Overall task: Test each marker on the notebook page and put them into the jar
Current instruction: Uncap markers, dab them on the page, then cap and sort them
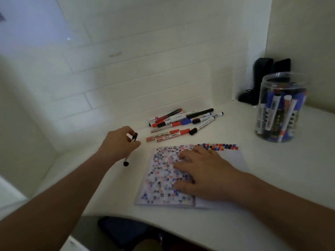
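An open notebook [163, 180] covered in red, blue and black test dots lies on the white desk. My right hand [203, 173] rests flat on its page with fingers spread. Left of the notebook, my left hand [119, 144] grips a black-capped white marker [129, 156], its cap end near my fingertips and the other end pointing down toward me. A pile of several loose markers [183, 122] lies beyond the notebook near the wall. A clear plastic jar [279, 109] with several markers standing in it sits at the right.
Two black objects [261, 80] stand in the back right corner behind the jar. A tiled wall runs close behind the marker pile. The desk's front edge curves just below the notebook, with a dark object [123, 230] beneath it.
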Action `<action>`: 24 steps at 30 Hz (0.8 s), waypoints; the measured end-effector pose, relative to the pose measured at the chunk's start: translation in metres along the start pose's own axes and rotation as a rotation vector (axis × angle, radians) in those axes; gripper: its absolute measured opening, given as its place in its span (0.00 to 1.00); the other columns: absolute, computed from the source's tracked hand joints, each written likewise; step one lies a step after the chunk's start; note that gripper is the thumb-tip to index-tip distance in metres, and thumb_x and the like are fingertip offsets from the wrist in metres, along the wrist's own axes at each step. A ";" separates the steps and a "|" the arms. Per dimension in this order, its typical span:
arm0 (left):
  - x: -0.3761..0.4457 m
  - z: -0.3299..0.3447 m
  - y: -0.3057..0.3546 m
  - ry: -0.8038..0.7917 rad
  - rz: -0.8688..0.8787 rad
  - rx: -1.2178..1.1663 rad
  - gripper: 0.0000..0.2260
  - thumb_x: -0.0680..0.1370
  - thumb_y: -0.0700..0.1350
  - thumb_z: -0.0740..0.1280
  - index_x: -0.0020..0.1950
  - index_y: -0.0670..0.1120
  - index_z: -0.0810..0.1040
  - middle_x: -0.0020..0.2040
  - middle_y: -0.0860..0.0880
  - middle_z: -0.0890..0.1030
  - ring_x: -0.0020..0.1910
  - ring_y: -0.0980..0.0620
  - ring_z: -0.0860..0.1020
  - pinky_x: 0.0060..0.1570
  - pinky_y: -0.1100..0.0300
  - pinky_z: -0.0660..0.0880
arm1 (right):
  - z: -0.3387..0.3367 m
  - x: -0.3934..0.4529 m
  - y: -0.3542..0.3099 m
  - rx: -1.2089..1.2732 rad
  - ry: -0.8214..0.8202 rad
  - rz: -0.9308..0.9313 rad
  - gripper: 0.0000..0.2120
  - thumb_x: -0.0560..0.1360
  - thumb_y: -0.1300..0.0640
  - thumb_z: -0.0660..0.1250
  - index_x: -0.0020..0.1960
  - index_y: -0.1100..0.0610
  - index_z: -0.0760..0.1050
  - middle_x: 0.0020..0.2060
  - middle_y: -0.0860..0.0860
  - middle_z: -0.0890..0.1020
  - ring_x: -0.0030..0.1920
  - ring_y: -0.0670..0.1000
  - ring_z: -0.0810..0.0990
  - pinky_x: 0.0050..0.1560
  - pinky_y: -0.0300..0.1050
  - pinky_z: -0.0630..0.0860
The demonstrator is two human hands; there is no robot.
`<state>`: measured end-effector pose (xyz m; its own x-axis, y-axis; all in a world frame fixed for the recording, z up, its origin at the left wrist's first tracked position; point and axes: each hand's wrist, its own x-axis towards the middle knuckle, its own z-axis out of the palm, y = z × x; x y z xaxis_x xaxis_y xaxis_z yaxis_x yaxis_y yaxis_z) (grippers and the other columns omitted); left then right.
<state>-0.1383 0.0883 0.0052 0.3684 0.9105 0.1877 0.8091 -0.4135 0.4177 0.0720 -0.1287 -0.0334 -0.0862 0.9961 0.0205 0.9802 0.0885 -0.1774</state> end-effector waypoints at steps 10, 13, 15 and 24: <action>0.011 0.015 -0.069 0.143 -0.254 0.360 0.14 0.75 0.62 0.62 0.59 0.64 0.77 0.59 0.47 0.76 0.60 0.39 0.73 0.58 0.47 0.73 | 0.000 -0.003 -0.001 -0.016 -0.011 0.020 0.34 0.79 0.26 0.49 0.81 0.38 0.57 0.81 0.42 0.57 0.80 0.51 0.52 0.78 0.56 0.54; 0.020 0.013 -0.084 0.112 -0.300 0.211 0.17 0.68 0.64 0.62 0.55 0.65 0.78 0.55 0.49 0.76 0.52 0.41 0.77 0.49 0.52 0.78 | 0.000 -0.004 0.000 -0.009 -0.013 0.019 0.33 0.79 0.26 0.50 0.81 0.38 0.58 0.80 0.41 0.58 0.79 0.51 0.53 0.78 0.56 0.56; 0.023 0.009 -0.089 0.119 -0.297 0.170 0.15 0.67 0.62 0.64 0.52 0.64 0.78 0.53 0.49 0.76 0.48 0.42 0.79 0.46 0.51 0.82 | 0.001 -0.004 0.001 -0.008 -0.015 0.019 0.33 0.79 0.26 0.50 0.80 0.38 0.58 0.80 0.41 0.58 0.78 0.51 0.53 0.78 0.56 0.56; 0.019 0.009 -0.072 0.166 -0.229 0.296 0.16 0.74 0.63 0.64 0.60 0.62 0.78 0.64 0.46 0.73 0.62 0.38 0.72 0.63 0.46 0.72 | -0.001 -0.002 0.001 -0.016 -0.029 0.012 0.32 0.79 0.27 0.49 0.80 0.38 0.59 0.80 0.42 0.58 0.79 0.51 0.53 0.78 0.56 0.55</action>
<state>-0.1854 0.1354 -0.0288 0.1035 0.9570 0.2709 0.9674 -0.1602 0.1963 0.0734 -0.1311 -0.0325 -0.0796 0.9968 -0.0103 0.9839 0.0769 -0.1615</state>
